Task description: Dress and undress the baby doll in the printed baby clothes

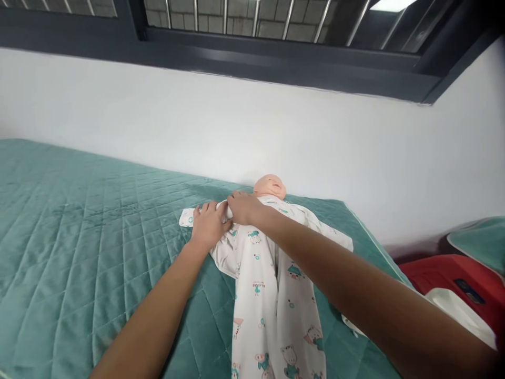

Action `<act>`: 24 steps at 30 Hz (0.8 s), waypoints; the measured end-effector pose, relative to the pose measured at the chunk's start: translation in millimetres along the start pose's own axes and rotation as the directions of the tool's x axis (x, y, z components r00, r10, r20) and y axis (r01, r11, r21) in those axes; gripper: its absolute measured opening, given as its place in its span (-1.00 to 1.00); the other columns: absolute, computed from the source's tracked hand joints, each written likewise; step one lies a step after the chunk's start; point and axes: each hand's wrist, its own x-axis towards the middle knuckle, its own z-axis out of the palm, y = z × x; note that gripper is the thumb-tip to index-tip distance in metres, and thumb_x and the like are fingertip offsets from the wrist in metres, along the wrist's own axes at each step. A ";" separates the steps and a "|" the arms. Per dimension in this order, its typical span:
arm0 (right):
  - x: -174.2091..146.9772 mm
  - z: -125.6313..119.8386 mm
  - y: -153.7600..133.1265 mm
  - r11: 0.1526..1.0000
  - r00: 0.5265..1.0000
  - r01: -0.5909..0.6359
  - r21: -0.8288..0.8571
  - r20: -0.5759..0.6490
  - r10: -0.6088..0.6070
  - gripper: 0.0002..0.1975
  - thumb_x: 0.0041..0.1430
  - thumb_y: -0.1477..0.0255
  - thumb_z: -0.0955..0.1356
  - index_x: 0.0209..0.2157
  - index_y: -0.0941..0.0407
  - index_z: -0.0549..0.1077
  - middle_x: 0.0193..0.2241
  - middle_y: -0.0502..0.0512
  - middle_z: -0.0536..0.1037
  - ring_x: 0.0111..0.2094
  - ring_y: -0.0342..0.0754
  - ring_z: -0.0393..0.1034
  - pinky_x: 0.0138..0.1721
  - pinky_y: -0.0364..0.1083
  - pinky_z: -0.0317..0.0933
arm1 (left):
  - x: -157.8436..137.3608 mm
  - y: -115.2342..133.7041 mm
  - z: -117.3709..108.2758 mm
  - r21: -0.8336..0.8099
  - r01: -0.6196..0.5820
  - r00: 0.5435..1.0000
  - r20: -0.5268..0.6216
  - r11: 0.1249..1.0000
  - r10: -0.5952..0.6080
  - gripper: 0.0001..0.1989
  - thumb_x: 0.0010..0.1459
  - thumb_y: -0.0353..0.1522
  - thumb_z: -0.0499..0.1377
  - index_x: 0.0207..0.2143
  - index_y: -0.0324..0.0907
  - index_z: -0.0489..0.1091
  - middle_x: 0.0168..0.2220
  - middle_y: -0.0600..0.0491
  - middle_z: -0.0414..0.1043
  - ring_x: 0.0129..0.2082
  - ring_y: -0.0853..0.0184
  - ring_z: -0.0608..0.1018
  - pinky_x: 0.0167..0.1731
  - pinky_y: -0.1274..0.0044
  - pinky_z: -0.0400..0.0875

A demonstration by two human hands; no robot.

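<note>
A baby doll point(270, 186) lies on its back, its head near the wall. White baby clothes point(256, 284) with small animal prints cover its body, one sleeve point(187, 217) stretched out to the left and the other to the right. My left hand point(209, 222) is closed around the left sleeve, fingers over the top and thumb toward the body. Right beside it, my right hand point(243, 207) grips the same sleeve near the doll's shoulder, its fingertips partly hidden. The doll's arm cannot be seen inside the cloth.
Beneath the doll spreads a green quilted bed cover point(98, 237). A white wall point(197, 121) and a dark window frame point(276, 60) with metal bars rise behind. At the right, past the bed's edge, are a red object point(442, 271) and some white cloth point(460, 310).
</note>
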 end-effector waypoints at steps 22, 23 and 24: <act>-40.4 -58.3 43.9 0.994 0.995 -0.012 -0.110 0.101 0.023 -0.77 0.18 0.47 0.32 -0.12 0.01 0.51 -0.18 0.10 0.52 -0.22 0.02 0.45 -0.24 -0.09 0.18 | -1.4 -11.0 -14.0 -0.116 0.094 0.981 0.180 0.989 -0.072 -0.52 0.16 -0.14 0.14 0.13 0.04 0.24 0.04 -0.05 0.33 0.05 0.06 0.36 -0.03 0.28 0.28; -41.7 -59.9 43.1 0.995 0.994 -0.025 -0.096 0.102 0.034 -0.78 0.19 0.47 0.33 -0.13 0.02 0.51 -0.18 0.11 0.52 -0.21 0.01 0.44 -0.23 -0.09 0.18 | -1.3 -12.8 -13.8 -0.122 0.091 0.979 0.192 0.988 -0.066 -0.52 0.16 -0.13 0.14 0.13 0.04 0.24 0.05 -0.05 0.32 0.06 0.07 0.36 -0.02 0.28 0.28; -42.9 -61.7 42.5 0.996 0.994 -0.040 -0.084 0.102 0.048 -0.79 0.19 0.46 0.33 -0.14 0.05 0.51 -0.19 0.11 0.52 -0.20 0.00 0.44 -0.22 -0.10 0.18 | -1.0 -14.6 -13.5 -0.124 0.086 0.977 0.203 0.989 -0.060 -0.52 0.15 -0.13 0.15 0.12 0.04 0.25 0.05 -0.04 0.32 0.06 0.07 0.36 -0.01 0.28 0.28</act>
